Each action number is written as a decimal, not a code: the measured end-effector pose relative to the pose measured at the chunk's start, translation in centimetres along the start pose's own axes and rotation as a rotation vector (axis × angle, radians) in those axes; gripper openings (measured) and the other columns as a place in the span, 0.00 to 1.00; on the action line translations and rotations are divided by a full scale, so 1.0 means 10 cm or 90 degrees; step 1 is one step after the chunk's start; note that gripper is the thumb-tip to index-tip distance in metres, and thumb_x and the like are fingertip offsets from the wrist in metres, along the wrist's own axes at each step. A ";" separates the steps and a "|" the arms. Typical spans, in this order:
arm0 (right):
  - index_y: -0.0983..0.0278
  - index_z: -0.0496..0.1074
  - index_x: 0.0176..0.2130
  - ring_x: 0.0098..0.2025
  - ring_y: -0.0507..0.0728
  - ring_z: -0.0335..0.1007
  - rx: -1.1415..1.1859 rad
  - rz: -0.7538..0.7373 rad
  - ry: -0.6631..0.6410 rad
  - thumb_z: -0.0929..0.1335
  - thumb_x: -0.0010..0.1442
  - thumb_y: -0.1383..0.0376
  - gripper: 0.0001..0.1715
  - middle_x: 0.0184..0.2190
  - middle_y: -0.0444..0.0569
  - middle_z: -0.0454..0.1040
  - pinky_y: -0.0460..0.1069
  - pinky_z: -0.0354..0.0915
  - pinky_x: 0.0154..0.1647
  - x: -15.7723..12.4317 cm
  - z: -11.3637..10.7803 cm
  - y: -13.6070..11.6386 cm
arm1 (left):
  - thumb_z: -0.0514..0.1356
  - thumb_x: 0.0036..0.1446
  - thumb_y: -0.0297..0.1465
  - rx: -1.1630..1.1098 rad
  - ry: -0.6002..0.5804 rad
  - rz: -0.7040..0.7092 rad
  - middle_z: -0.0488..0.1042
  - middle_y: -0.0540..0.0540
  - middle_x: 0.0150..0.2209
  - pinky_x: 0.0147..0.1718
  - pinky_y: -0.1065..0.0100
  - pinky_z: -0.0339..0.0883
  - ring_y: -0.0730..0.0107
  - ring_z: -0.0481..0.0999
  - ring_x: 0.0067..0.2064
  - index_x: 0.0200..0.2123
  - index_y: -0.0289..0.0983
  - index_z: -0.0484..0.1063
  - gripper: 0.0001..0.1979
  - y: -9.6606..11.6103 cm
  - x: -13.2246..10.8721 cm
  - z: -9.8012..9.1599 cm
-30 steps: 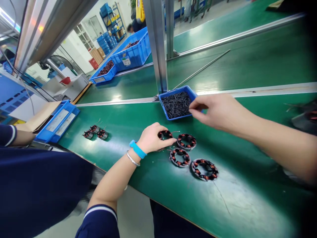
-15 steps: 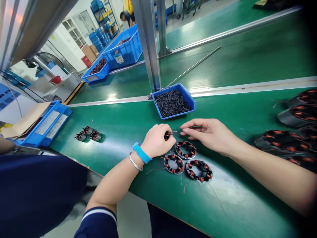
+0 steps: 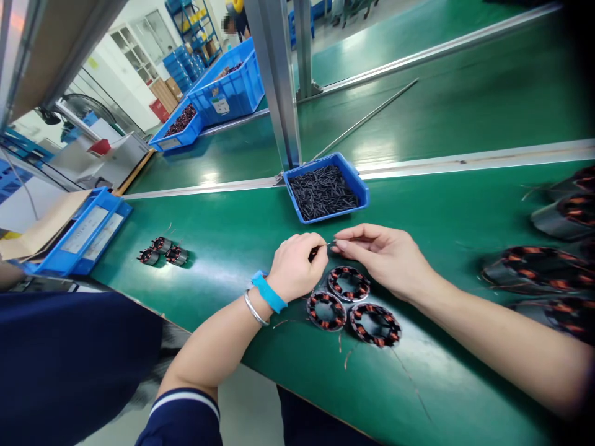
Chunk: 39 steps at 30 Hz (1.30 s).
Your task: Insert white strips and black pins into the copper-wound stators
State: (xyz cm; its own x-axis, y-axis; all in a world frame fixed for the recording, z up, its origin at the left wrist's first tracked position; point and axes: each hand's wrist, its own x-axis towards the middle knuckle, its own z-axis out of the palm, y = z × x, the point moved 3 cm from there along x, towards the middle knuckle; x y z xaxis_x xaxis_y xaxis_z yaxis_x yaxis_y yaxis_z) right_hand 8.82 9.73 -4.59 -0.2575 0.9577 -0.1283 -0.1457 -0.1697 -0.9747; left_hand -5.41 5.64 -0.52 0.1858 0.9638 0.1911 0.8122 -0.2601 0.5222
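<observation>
My left hand (image 3: pixel 297 265) is closed round a small wound stator (image 3: pixel 314 253), mostly hidden by the fingers. From it a thin wire lead (image 3: pixel 329 243) sticks out to the right. The thumb and forefinger of my right hand (image 3: pixel 383 255) pinch a thin dark piece at the tip of that lead; it is too small to make out fully. Just below the hands lie three stators with copper windings: one at the top (image 3: pixel 349 284), one at the left (image 3: pixel 326 311) and one at the right (image 3: pixel 375 324). Loose wire ends trail from them.
Beyond my hands stands a blue bin (image 3: pixel 326 189) of short black tubes, by a metal post (image 3: pixel 274 80). Small stators (image 3: pixel 162 251) sit at the left, larger ones (image 3: pixel 539 266) at the right. A rod (image 3: pixel 367 118) lies behind the rail. A person's dark sleeve (image 3: pixel 79 359) is at the left.
My right hand has moved slightly left, and its fingertips now meet the wire lead's end, where a small gap was before. My left hand keeps its hold on the stator.
</observation>
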 end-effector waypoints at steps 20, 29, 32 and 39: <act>0.66 0.77 0.34 0.31 0.57 0.77 -0.235 -0.167 -0.075 0.70 0.49 0.57 0.16 0.30 0.52 0.80 0.53 0.73 0.38 -0.05 0.02 -0.10 | 0.55 0.56 0.28 -0.129 0.047 0.035 0.73 0.49 0.30 0.38 0.66 0.66 0.68 0.71 0.34 0.30 0.39 0.66 0.03 -0.03 -0.04 0.03; 0.62 0.78 0.31 0.29 0.56 0.75 -0.371 -0.175 -0.152 0.66 0.53 0.58 0.13 0.29 0.48 0.81 0.50 0.70 0.33 -0.07 -0.01 -0.21 | 0.54 0.58 0.28 -0.115 0.037 0.005 0.72 0.50 0.29 0.38 0.68 0.65 0.70 0.70 0.34 0.28 0.39 0.67 0.06 -0.01 -0.03 0.02; 0.61 0.77 0.30 0.30 0.56 0.75 -0.407 -0.205 -0.148 0.65 0.55 0.59 0.13 0.29 0.46 0.81 0.49 0.68 0.32 -0.08 -0.01 -0.24 | 0.54 0.58 0.28 -0.100 0.030 -0.002 0.73 0.50 0.30 0.39 0.67 0.66 0.69 0.71 0.35 0.29 0.39 0.68 0.06 0.00 -0.03 0.01; 0.62 0.78 0.30 0.28 0.56 0.73 -0.659 -0.240 -0.151 0.62 0.58 0.63 0.16 0.27 0.48 0.79 0.49 0.62 0.30 -0.07 0.07 -0.35 | 0.59 0.53 0.29 -0.118 0.024 0.015 0.75 0.49 0.31 0.39 0.66 0.69 0.68 0.73 0.35 0.30 0.38 0.69 0.01 -0.02 -0.03 0.01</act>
State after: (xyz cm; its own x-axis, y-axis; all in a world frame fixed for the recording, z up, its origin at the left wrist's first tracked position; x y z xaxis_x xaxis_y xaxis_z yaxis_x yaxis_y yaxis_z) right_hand 8.81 9.48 -0.94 -0.5552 0.8204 0.1367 0.5819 0.5006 -0.6409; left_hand -5.57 5.38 -0.77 0.1802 0.9553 0.2343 0.6910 -0.2925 0.6611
